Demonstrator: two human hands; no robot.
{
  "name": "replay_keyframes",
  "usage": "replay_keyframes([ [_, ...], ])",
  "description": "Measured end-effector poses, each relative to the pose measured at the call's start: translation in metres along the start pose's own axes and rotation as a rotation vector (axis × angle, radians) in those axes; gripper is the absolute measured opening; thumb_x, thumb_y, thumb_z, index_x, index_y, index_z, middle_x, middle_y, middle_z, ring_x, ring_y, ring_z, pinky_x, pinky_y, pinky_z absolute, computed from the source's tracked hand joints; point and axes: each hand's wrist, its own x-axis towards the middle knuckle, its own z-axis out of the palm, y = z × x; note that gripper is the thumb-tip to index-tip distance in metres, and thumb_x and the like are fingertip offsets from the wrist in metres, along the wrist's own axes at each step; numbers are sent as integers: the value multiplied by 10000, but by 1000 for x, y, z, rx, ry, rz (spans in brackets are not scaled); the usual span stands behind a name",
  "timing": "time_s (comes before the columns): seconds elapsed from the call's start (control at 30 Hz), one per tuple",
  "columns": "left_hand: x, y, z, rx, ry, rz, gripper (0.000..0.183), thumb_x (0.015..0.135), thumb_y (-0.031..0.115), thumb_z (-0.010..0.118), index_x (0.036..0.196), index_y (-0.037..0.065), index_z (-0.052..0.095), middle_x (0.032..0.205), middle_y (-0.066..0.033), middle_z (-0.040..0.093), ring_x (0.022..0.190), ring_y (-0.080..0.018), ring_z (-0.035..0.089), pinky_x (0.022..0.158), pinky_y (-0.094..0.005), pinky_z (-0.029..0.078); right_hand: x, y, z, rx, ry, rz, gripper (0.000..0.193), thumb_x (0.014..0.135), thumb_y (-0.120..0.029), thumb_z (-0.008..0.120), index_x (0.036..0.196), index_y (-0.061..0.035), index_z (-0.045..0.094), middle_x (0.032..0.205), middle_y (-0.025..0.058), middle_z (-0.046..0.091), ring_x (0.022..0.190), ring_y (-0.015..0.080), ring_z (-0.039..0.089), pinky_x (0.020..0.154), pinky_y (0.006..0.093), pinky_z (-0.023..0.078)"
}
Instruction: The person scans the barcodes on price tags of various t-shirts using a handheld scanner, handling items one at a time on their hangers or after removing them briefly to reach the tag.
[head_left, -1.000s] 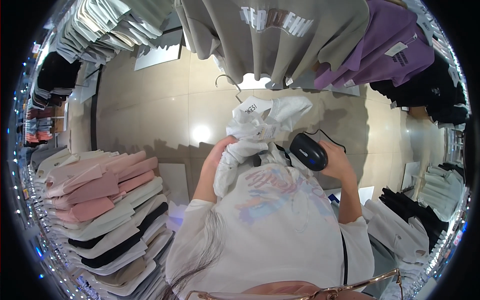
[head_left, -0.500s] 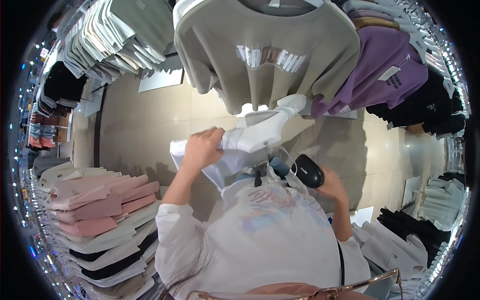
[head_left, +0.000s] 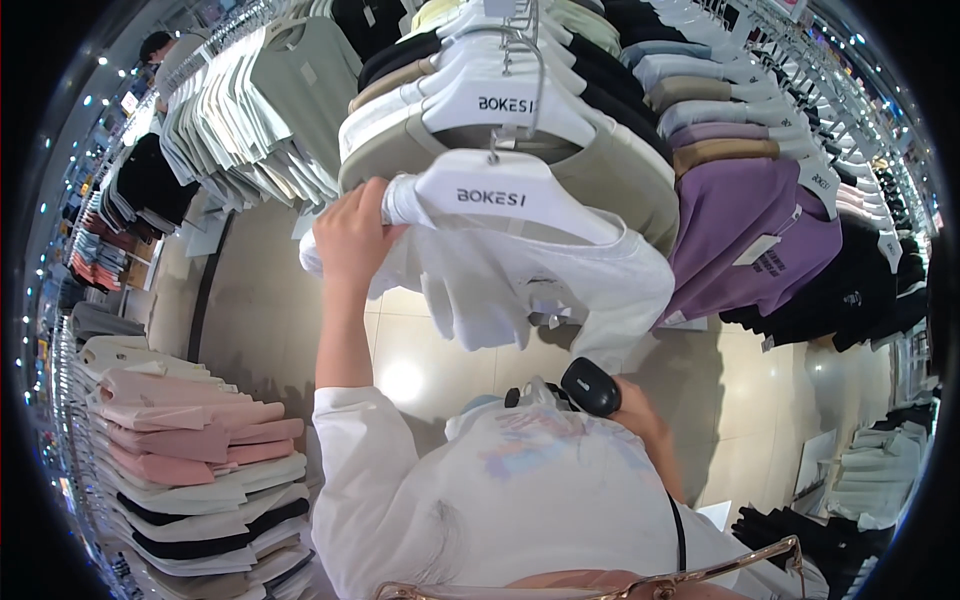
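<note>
In front of the rack, a white T-shirt [head_left: 470, 265] is draped on a white hanger [head_left: 515, 205] with a metal hook. My left hand [head_left: 352, 225] is closed round the shirt's shoulder at the hanger's left end. Lower right of the shirt, my right hand [head_left: 640, 415] is wrapped round a black, rounded handheld device [head_left: 591, 387]. Its fingers are partly hidden, and the device's exact kind does not show. Just behind the held shirt hangs an olive-grey shirt [head_left: 385, 155] on another white hanger [head_left: 500, 108].
Beside the olive-grey shirt hang a purple shirt [head_left: 730, 215] and black shirts [head_left: 835, 300]. Pale green shirts [head_left: 300, 85] hang at the far left. Pink shirts [head_left: 170, 415] fill the near-left rack. Beige tiled floor [head_left: 260, 290] shows between the racks.
My left hand has raised the white shirt up and away, turning its hanger upright before the olive-grey shirt. My right hand, with the black device, has moved slightly left and nearer my body.
</note>
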Motion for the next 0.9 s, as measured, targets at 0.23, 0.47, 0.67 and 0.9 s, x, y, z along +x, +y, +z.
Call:
replay_keyframes([
  [0.23, 42, -9, 16, 143, -137, -152, 356, 582, 244, 750, 809, 108, 512, 635, -18, 586, 588, -232, 592, 481, -353, 428, 0, -14, 0, 126, 84, 12, 446, 633, -153, 719, 1045, -74, 567, 939, 149, 619, 901, 331, 587, 757, 356, 459],
  [0.47, 56, -22, 38, 116, -241, -103, 346, 630, 275, 735, 873, 120, 544, 679, -27, 629, 610, -244, 611, 499, -358, 440, -14, -16, 42, 58, 248, 79, 446, 632, -142, 701, 1056, -94, 571, 919, 161, 621, 857, 347, 590, 723, 377, 472],
  [0.67, 49, -27, 49, 49, -223, -92, 396, 643, 267, 722, 968, 110, 559, 690, -91, 625, 630, -296, 607, 552, -385, 461, -42, -41, 90, 81, 277, 280, 449, 624, -127, 674, 1060, -95, 568, 917, 166, 615, 858, 365, 576, 730, 392, 470],
  [0.9, 26, -16, 63, -130, 162, -148, 420, 667, 321, 753, 979, 86, 599, 1063, -80, 546, 994, -296, 498, 760, -376, 446, -103, -62, 158, 254, 432, 490, 419, 631, -141, 675, 1024, -59, 552, 930, 174, 604, 888, 365, 558, 752, 381, 454],
])
